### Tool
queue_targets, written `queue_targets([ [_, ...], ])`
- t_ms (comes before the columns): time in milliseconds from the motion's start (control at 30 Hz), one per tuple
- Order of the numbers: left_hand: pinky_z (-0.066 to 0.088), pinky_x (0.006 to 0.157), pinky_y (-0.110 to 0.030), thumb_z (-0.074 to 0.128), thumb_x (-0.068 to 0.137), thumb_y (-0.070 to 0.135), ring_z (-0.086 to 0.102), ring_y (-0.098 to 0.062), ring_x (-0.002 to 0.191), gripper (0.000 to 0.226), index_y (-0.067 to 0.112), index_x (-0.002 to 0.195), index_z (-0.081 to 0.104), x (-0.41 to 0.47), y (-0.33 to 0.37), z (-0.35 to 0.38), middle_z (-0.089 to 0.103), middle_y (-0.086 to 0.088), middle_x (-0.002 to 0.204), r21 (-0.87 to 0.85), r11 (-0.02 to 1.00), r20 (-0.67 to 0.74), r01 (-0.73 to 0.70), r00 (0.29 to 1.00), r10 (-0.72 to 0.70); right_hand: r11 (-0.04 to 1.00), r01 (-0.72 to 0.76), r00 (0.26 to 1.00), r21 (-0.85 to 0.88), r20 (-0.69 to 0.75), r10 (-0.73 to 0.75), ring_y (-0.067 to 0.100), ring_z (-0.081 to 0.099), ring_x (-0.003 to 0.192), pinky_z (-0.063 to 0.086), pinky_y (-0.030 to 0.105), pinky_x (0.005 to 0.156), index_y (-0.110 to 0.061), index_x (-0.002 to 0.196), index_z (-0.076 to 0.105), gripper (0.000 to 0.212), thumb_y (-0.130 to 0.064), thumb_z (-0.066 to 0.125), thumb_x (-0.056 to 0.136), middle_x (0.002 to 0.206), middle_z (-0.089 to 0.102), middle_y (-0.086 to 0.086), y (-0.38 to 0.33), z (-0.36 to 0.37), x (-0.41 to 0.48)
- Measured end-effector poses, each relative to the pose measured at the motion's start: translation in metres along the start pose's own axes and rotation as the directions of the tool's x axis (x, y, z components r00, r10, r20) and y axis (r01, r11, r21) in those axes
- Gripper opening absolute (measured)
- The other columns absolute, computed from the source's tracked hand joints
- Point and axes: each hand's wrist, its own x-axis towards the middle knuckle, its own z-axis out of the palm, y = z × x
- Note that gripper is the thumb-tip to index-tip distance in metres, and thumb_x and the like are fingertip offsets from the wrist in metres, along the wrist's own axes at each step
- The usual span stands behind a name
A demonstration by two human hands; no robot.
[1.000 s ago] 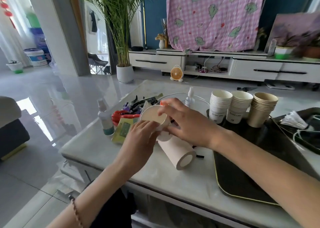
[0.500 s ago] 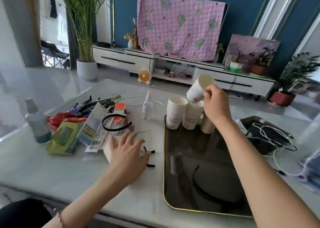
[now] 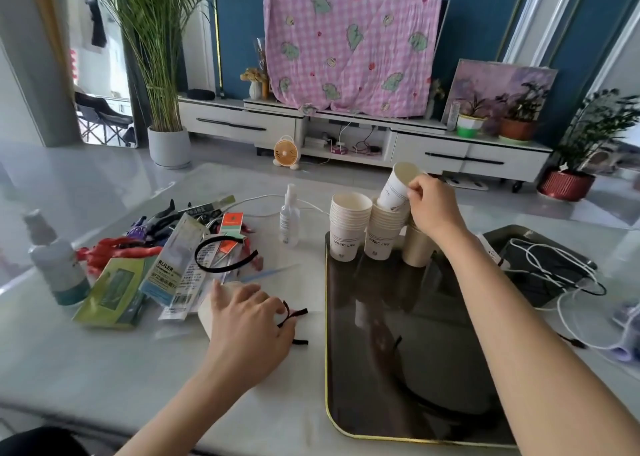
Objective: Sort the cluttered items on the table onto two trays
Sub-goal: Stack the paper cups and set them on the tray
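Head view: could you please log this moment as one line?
right hand: holds cup tilted in middle stack | left hand: on lying cups

Glossy dark tray point(image 3: 349, 369), paper cups point(image 3: 349, 227)

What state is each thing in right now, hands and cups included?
right hand, gripping tilted cup
tilted cup, base in middle stack, not seated
middle stack, upright on black tray
left hand, laid on lying cups
lying cups, sideways on table
spray bottle, upright
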Motion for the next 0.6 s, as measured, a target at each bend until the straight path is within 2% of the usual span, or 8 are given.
queue_targets([
  [67, 0.007, 0.101, -0.049, 0.019, 0.075, 0.061, 0.062, -0.016, 0.107, 0.058, 0.034, 0.078, 0.071, 0.001, 0.004, -0.008, 0.071, 0.012, 0.087, -0.007, 1.000, 0.048, 0.027, 0.999, -0.027, 1.000, -0.009, 0.999, 0.006, 0.047, 0.008, 0.028, 0.056, 0.103, 0.047, 0.045, 0.091, -0.007, 0.109, 0.061, 0.021, -0.009, 0.046, 0.095, 0.115, 0.061, 0.016, 0.002, 0.002, -0.001],
  [167, -0.006, 0.107, -0.047, 0.001, 0.071, 0.071, 0.043, -0.011, 0.128, 0.083, 0.033, 0.098, 0.069, 0.000, 0.006, -0.010, 0.066, 0.014, 0.109, 0.000, 0.997, 0.057, 0.074, 0.996, -0.074, 0.999, 0.005, 0.998, 0.043, 0.061, -0.008, 0.029, 0.049, 0.120, 0.041, 0.042, 0.102, -0.008, 0.131, 0.049, 0.037, -0.006, 0.046, 0.095, 0.133, 0.052, 0.014, -0.001, 0.001, -0.001],
  [233, -0.003, 0.110, -0.053, 0.015, 0.082, 0.068, 0.036, -0.013, 0.134, 0.068, 0.030, 0.098, 0.069, -0.002, 0.009, -0.014, 0.064, 0.013, 0.113, -0.053, 0.990, 0.053, 0.129, 0.991, -0.127, 0.999, 0.021, 0.999, 0.051, 0.038, -0.023, 0.027, 0.047, 0.123, 0.040, 0.038, 0.103, -0.008, 0.131, 0.049, 0.036, -0.005, 0.044, 0.095, 0.135, 0.050, 0.012, -0.006, -0.001, -0.002],
  [333, 0.002, 0.108, -0.063, 0.039, 0.093, 0.049, 0.020, -0.013, 0.142, 0.035, 0.028, 0.104, 0.065, -0.008, 0.010, -0.018, 0.057, 0.013, 0.124, -0.075, 0.975, 0.063, 0.208, 0.977, -0.204, 0.995, 0.087, 0.994, 0.054, 0.054, -0.090, 0.024, 0.049, 0.119, 0.040, 0.032, 0.096, -0.007, 0.124, 0.054, 0.030, -0.006, 0.043, 0.096, 0.130, 0.052, 0.012, -0.023, -0.001, -0.009],
  [433, 0.007, 0.107, -0.065, 0.042, 0.090, 0.051, 0.002, -0.015, 0.145, 0.036, 0.029, 0.114, 0.059, -0.011, 0.013, -0.020, 0.033, 0.006, 0.149, -0.104, 0.945, 0.089, 0.309, 0.950, -0.300, 0.984, 0.151, 0.981, 0.095, 0.111, -0.162, 0.016, 0.054, 0.094, 0.042, 0.026, 0.079, -0.005, 0.112, 0.060, 0.023, -0.007, 0.045, 0.095, 0.113, 0.062, 0.010, -0.052, 0.005, -0.024],
  [500, 0.013, 0.108, -0.062, 0.046, 0.087, 0.055, -0.010, -0.019, 0.145, 0.046, 0.027, 0.123, 0.052, -0.014, 0.013, -0.020, 0.007, 0.001, 0.158, -0.178, 0.906, 0.108, 0.384, 0.923, -0.370, 0.972, 0.127, 0.944, 0.200, 0.275, -0.180, 0.015, 0.057, 0.081, 0.050, 0.030, 0.076, -0.007, 0.104, 0.063, 0.018, -0.008, 0.049, 0.093, 0.101, 0.065, 0.009, -0.078, 0.010, -0.039],
  [533, 0.016, 0.109, -0.059, 0.050, 0.085, 0.055, -0.016, -0.021, 0.144, 0.055, 0.026, 0.131, 0.044, -0.017, 0.011, -0.021, -0.007, -0.002, 0.158, -0.236, 0.875, 0.128, 0.422, 0.906, -0.402, 0.958, 0.071, 0.895, 0.278, 0.407, -0.184, 0.017, 0.058, 0.076, 0.052, 0.031, 0.072, -0.006, 0.104, 0.061, 0.016, -0.009, 0.050, 0.093, 0.098, 0.066, 0.012, -0.093, 0.012, -0.050],
  [600, 0.017, 0.112, -0.049, 0.060, 0.081, 0.051, -0.021, -0.025, 0.142, 0.073, 0.026, 0.142, 0.028, -0.022, 0.008, -0.024, -0.026, -0.005, 0.153, -0.408, 0.780, 0.152, 0.474, 0.878, -0.454, 0.939, -0.041, 0.724, 0.340, 0.658, -0.207, 0.017, 0.060, 0.068, 0.053, 0.026, 0.063, -0.001, 0.109, 0.057, 0.020, -0.014, 0.049, 0.096, 0.092, 0.064, 0.013, -0.117, 0.013, -0.070],
])
